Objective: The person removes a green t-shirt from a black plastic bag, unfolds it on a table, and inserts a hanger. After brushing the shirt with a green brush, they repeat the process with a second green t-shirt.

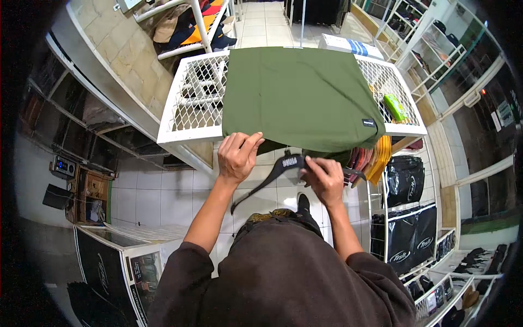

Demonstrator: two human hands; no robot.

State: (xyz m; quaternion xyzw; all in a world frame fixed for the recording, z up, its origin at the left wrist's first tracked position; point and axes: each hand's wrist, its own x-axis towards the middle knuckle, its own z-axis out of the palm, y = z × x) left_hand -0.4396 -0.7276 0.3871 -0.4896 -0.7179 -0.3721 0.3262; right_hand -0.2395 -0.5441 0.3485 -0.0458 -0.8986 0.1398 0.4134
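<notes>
An olive-green shirt (297, 95) lies spread flat over a white mesh rack top, with a small black label near its lower right corner. My left hand (238, 155) pinches the shirt's near edge at the left corner, thumb against fingers. In my right hand (325, 177) is a black clothes hanger (280, 166) with pale lettering at its middle. The hanger is held below the shirt's near edge, its left arm slanting down toward the floor. Part of its right side is hidden behind my right hand.
The mesh rack (188, 103) carries a bright green packet (395, 108) at right; a white and blue package (351, 46) is behind. Coloured garments (378, 161) hang beneath its right side. Black bags (406, 182) fill a shelf at right, and a glass-sided case (122, 250) stands left.
</notes>
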